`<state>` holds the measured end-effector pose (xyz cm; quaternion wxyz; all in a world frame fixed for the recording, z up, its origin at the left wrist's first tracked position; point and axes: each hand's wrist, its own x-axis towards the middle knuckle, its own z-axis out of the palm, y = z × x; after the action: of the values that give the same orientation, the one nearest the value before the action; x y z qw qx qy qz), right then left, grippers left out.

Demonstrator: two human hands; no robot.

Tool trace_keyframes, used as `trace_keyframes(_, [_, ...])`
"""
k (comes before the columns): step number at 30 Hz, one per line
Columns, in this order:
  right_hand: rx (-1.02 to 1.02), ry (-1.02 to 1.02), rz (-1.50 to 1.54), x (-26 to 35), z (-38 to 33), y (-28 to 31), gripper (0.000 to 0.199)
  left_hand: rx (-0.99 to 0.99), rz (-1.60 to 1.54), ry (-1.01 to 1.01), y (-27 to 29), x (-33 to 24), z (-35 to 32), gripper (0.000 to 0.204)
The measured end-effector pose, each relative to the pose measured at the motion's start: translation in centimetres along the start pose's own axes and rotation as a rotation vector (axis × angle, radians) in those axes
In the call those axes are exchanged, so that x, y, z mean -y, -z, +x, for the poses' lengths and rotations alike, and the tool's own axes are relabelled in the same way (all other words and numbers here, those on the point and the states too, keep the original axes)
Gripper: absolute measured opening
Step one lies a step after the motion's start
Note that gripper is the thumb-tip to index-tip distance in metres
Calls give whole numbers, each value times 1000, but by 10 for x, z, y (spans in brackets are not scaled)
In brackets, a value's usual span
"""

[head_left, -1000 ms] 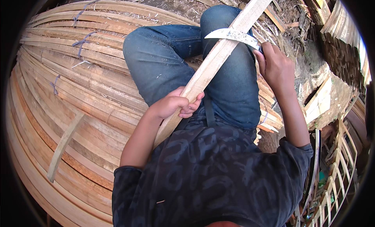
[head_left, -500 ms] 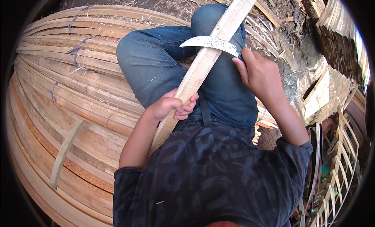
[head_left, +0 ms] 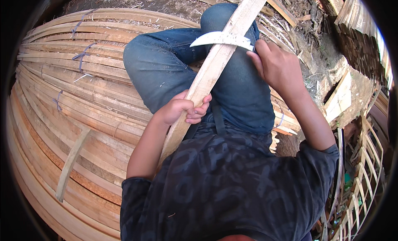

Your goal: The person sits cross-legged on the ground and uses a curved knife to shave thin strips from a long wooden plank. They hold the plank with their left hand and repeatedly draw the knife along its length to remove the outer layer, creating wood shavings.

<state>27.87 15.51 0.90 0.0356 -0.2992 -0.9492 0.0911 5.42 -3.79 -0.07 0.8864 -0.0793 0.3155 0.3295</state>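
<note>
The left hand (head_left: 187,109) is closed firmly around the lower part of 1 pale wooden plank (head_left: 213,71), fingers wrapped over its right edge. The plank lies diagonally above the person's jeans (head_left: 159,62), its near end against the dark shirt (head_left: 232,183) and its far end beyond the upper edge of view. The right hand (head_left: 278,66) is curled tight on the grip end of 1 curved knife (head_left: 223,38); the handle is mostly hidden. The blade lies across the plank, tip pointing left. At left, long wooden strips (head_left: 103,89) lie in bundles, at least 3 purple ties (head_left: 82,54) visible. 1 short stick (head_left: 72,164) rests crosswise on the strips.
</note>
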Motion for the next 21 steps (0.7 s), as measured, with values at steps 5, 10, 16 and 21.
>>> trace_keyframes(5, [-30, -59, -55, -16, -1, -7, 33, -38, 36, 4, -6, -2, 3, 44])
trace_keyframes(10, [-52, 5, -108, -45, 4, -7, 30, -30, 44, 4, -4, -1, 2, 43])
trace_keyframes(16, [-40, 12, -85, -12, 0, -1, 31, -41, 48, 13, -7, -6, 1, 42])
trace_keyframes(21, [-79, -85, -84, -33, 10, -16, 30, 3, -28, -9, -9, -12, 11, 44])
